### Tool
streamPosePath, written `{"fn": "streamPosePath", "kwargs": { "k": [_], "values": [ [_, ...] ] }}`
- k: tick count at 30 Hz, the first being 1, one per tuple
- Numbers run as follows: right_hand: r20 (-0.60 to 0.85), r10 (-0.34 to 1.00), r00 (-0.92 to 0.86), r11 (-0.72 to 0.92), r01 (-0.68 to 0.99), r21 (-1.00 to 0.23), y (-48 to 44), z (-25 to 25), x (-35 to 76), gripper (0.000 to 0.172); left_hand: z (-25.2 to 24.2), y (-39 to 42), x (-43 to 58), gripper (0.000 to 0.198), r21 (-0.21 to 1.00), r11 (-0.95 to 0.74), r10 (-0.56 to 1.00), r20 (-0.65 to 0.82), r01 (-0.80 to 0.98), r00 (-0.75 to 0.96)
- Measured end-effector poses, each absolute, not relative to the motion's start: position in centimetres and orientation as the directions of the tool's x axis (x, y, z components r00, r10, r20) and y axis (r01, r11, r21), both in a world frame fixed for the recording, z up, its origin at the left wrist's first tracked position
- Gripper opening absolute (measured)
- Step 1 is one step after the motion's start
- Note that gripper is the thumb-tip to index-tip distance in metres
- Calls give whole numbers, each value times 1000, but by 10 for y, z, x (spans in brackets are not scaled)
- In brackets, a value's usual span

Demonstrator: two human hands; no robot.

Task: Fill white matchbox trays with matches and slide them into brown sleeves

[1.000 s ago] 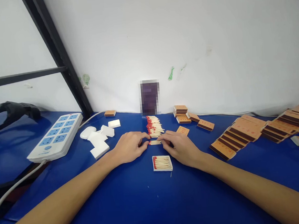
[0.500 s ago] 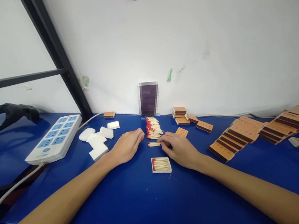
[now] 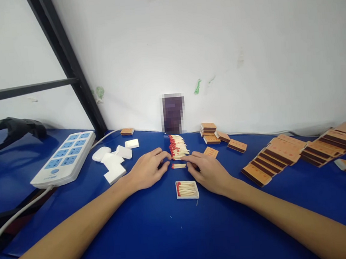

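Note:
A pile of red-headed matches point(image 3: 178, 147) lies at the middle of the blue table, heads to the left. Just in front of it is a small separate row of matches point(image 3: 179, 166). My left hand point(image 3: 149, 169) rests at the head side, thumb and index finger apart, the index tip by the front edge of the pile. On the other side my right hand point(image 3: 207, 168) has its index finger stretched to the stick ends and its thumb beside the small row. Its other fingers curl under, partly hidden. Nearer me sits a white matchbox tray point(image 3: 188, 197) with matches inside.
White empty matchbox trays point(image 3: 113, 162) and a white rounded object point(image 3: 101, 154) lie left, near a power strip point(image 3: 64, 158). Orange matchboxes point(image 3: 212, 139) stand behind my right hand. Rows of matchbox sleeves point(image 3: 285, 148) fill the far right. A white wall closes the back.
My left hand has moved slightly right toward the matches, its thumb and index finger spreading apart. My right index finger and thumb have parted a little around the small row's end.

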State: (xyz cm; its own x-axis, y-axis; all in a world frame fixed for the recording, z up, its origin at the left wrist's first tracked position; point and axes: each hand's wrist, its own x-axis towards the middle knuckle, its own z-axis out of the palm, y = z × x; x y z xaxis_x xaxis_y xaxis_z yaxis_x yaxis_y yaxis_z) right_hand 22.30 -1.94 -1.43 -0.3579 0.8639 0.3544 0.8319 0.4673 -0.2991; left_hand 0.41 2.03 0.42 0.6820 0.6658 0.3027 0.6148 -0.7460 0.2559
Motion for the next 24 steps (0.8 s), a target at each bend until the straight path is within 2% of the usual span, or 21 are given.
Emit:
{"fn": "streamPosePath", "kwargs": {
  "k": [7, 24],
  "values": [
    [355, 861, -364, 471, 833, -290, -19, -16, 224, 33, 4, 21, 4, 32, 199, -760, 649, 257, 618, 716],
    [376, 827, -418, 537, 785, -309, -20, -15, 226, 30, 2, 22, 3, 31, 211, -783, 622, 268, 585, 736]
  ]
}}
